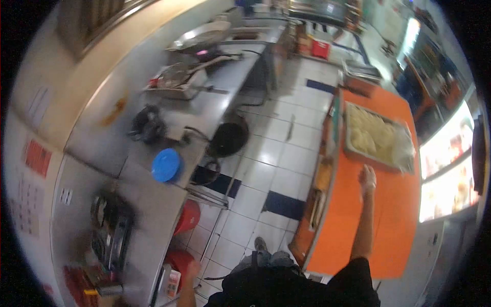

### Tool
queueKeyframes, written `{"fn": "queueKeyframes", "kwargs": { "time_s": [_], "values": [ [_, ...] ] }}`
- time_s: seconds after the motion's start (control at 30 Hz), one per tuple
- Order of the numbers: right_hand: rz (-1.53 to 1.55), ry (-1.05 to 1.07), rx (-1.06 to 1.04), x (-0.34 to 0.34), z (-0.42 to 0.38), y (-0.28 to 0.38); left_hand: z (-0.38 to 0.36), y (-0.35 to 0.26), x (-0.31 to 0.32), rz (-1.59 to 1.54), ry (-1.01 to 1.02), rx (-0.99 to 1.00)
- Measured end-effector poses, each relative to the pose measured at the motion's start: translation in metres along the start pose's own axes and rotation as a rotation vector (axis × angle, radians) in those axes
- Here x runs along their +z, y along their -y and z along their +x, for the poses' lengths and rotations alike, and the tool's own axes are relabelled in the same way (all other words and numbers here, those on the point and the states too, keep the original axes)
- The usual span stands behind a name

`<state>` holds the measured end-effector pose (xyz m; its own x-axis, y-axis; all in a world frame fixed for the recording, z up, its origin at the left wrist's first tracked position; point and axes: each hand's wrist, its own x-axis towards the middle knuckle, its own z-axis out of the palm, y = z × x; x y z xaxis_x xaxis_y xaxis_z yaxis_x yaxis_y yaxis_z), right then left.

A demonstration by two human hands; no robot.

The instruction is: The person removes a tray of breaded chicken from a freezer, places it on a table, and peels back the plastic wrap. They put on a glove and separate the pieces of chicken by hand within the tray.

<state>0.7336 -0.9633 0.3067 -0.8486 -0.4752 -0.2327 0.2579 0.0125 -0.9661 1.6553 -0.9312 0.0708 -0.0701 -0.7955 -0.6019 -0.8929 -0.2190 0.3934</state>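
Observation:
My right hand, which seems to wear a thin clear glove, reaches over the orange tabletop. It is just short of the near edge of a metal tray filled with pale, lumpy food. Clear plastic bunches at the tray's right corner. Blur hides how the fingers of this hand are held. Low on the left, my left hand is smeared by motion beside a red bucket under the steel counter; its fingers cannot be made out.
On the steel counter to the left sit a blue round lid or bowl, a dark coiled object and a white bin of utensils. A dark pan hangs over the tiled aisle. Lit display glass borders the right.

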Motion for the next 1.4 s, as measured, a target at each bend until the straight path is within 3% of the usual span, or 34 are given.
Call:
{"fn": "queueKeyframes", "kwargs": {
  "time_s": [0.07,0.1,0.17,0.27,0.33,0.4,0.47,0.5,0.53,0.63,0.7,0.73,0.83,1.03,1.07,1.13,1.23,1.33,1.4],
  "values": [
    [-0.160,0.060,0.063,0.000,-0.002,0.005,0.026,-0.090,-0.054,-0.010,-0.152,-0.071],
    [-0.271,0.062,0.059,-0.001,-0.002,0.007,0.023,-0.150,-0.088,-0.014,-0.252,0.173],
    [-0.315,-0.060,-0.016,-0.002,0.000,0.012,0.075,-0.179,-0.088,-0.278,-0.261,0.216],
    [0.378,-0.270,-0.005,-0.033,0.034,-0.008,0.099,-0.280,-0.099,-0.202,-0.127,0.374],
    [0.392,-0.251,-0.009,-0.076,0.075,-0.055,0.122,-0.311,-0.089,-0.195,-0.041,0.501],
    [0.370,-0.256,-0.027,-0.079,0.095,-0.065,0.124,-0.349,-0.086,-0.162,0.061,0.623],
    [0.305,-0.312,-0.056,-0.051,0.096,-0.051,0.130,-0.371,-0.076,-0.122,0.122,0.552],
    [0.128,-0.464,-0.212,-0.026,0.092,-0.041,0.134,-0.375,-0.067,-0.085,0.145,0.517],
    [-0.318,-0.378,-0.632,-0.087,0.165,-0.112,0.141,-0.384,-0.060,-0.024,0.185,0.498],
    [-0.224,-0.969,-0.456,-0.051,0.195,-0.091,0.171,-0.366,-0.032,0.098,0.340,0.310],
    [-0.280,-1.198,-0.441,-0.032,0.197,-0.081,0.196,-0.336,-0.015,0.103,0.461,0.127],
    [-0.227,-1.263,-0.288,-0.022,0.189,-0.050,0.201,-0.338,-0.016,0.080,0.493,0.055],
    [-0.255,-1.253,-0.100,-0.004,0.173,-0.014,0.218,-0.379,-0.036,0.036,0.528,-0.048],
    [-0.377,-1.355,-0.097,-0.020,0.187,-0.012,0.294,-0.497,-0.059,-0.040,0.556,-0.023],
    [-0.694,-1.383,-0.138,-0.019,0.183,-0.008,0.307,-0.517,-0.061,-0.062,0.561,-0.017],
    [-1.329,-1.371,-0.215,-0.016,0.178,0.033,0.336,-0.559,-0.065,-0.098,0.573,0.002],
    [-1.321,-0.852,-0.226,-0.021,0.175,0.068,0.387,-0.621,-0.068,-0.139,0.606,0.025],
    [-1.049,-0.414,0.156,-0.021,0.208,0.067,0.435,-0.687,-0.060,-0.077,0.626,0.178],
    [-1.032,-0.307,0.437,-0.018,0.235,0.067,0.444,-0.754,-0.063,0.012,0.634,0.187]
  ]
}}
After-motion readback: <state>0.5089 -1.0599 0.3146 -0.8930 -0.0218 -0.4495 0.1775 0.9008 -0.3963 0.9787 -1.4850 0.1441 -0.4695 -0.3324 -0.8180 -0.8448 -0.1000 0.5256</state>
